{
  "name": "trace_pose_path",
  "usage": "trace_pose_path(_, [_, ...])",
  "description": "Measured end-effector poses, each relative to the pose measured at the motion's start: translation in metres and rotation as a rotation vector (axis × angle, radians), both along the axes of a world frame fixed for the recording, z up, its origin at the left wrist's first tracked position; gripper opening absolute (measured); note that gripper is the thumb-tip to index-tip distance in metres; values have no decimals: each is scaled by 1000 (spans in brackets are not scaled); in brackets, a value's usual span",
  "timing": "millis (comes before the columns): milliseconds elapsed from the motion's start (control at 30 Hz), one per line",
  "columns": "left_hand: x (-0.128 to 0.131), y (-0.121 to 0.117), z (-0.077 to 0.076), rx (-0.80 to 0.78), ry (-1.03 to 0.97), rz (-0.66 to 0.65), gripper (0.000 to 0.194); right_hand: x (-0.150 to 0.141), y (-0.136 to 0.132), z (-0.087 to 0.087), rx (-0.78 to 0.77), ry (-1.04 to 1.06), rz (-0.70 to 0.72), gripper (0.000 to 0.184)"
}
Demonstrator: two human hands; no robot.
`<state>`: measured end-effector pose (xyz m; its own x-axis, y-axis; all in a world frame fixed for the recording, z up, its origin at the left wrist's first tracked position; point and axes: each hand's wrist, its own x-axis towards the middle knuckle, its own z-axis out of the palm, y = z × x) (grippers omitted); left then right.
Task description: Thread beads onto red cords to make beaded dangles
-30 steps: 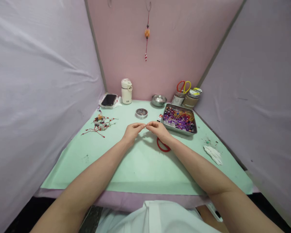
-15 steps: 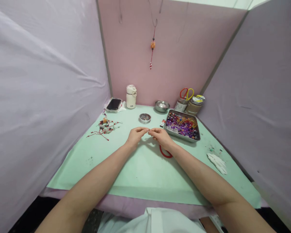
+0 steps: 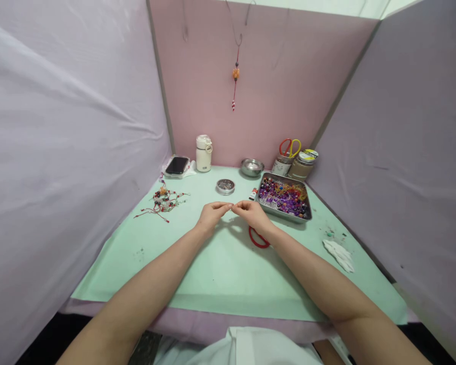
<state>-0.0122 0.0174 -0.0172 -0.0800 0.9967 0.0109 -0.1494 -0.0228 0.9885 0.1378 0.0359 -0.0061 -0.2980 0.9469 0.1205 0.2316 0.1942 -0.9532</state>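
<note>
My left hand (image 3: 212, 215) and my right hand (image 3: 253, 215) meet above the middle of the table, each with thumb and fingers pinched together. Between the fingertips is something too small to make out. Under my right wrist, partly covered, lies a red-handled tool (image 3: 259, 240); only its loop shows. Just beyond the hands stands a small round dish (image 3: 225, 186) of tiny dark pieces. A metal tray (image 3: 286, 216) of purple, orange and dark beads is right of my right hand. To the left lies a tangle of beaded red cords (image 3: 164, 201).
A white bottle (image 3: 203, 154), a phone (image 3: 177, 166), a steel bowl (image 3: 252, 168), a can with red and yellow handles (image 3: 282, 165) and a lidded jar (image 3: 303, 166) line the back. A beaded pendant (image 3: 235, 74) hangs from a hook. A white glove-like cloth (image 3: 339, 255) lies right.
The whole view has shifted slightly. Both hands stay together at nearly the same place, fingertips still pinched.
</note>
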Motion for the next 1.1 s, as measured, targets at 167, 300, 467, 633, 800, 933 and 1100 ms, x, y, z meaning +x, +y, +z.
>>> trace_pose_path(167, [-1,3,-6,-5,37,-28,30,1,3,-2,213,-164,-40,25])
trace_pose_path(300, [-1,3,-6,-18,75,-36,32,2,3,-4,279,-253,-57,22])
trace_pose_path(467, [0,1,-4,11,115,-27,30,2,-1,1,301,-317,-55,20])
trace_pose_path(633, [1,1,-4,21,119,-8,24,3,-3,3,319,-322,-47,18])
trace_pose_path(800, [1,-1,-2,40,135,14,22,2,-2,1,313,-316,-50,16])
trace_pose_path(933, [2,-2,-1,52,148,46,19,1,-1,-1,294,-297,-68,17])
trace_pose_path(1100, [1,-1,0,104,135,94,18,-1,3,-2,147,-118,-35,16])
